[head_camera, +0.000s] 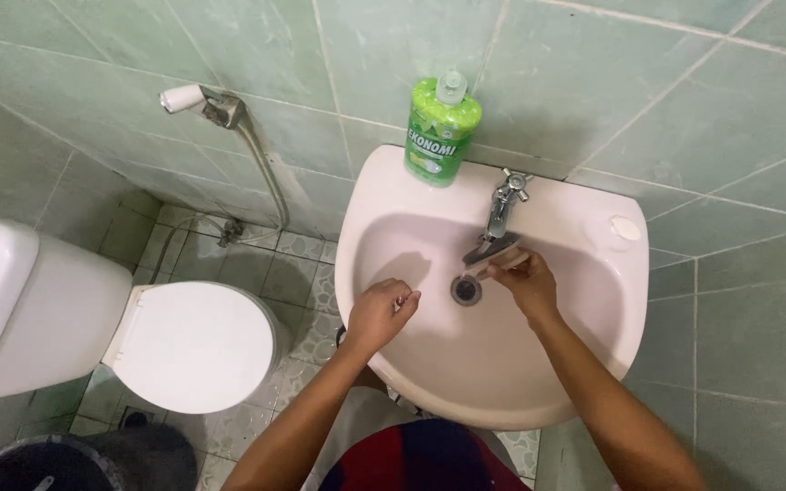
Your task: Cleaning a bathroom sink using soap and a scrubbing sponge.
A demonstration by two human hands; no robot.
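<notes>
A: While the person is leaning over the sink (502, 382), where are the hands sitting?

B: Both are lying inside the bowl. The left hand (379, 314) is hovering left of the drain (466, 289), its fingers curling into a loose fist; something small may be pinched at the fingertips, but I cannot tell what, or whether anything is there at all.

A: And the other one?

B: The right hand (525, 282) is sitting just under the tap (500, 218), right of the drain. Its fingers are closing around a pale, slim thing (509, 261) that is poking out toward the spout. It is too small to name.

A: Is water running?

B: I cannot tell from here.

A: What is standing around the bowl?

B: A green bottle (441, 132) with a clear cap is standing upright on the back rim, against the tiled wall (593, 73), left of the tap. A white soap bar (625, 228) is lying on the rim at the right, well apart from the hands.

A: And beyond the sink?

B: A white toilet (188, 341) with its lid down is standing to the left, its tank (2, 300) farther left. A spray hose (261, 164) is hanging on the wall between toilet and sink. A dark bucket (38, 464) is showing at the bottom left corner.
</notes>
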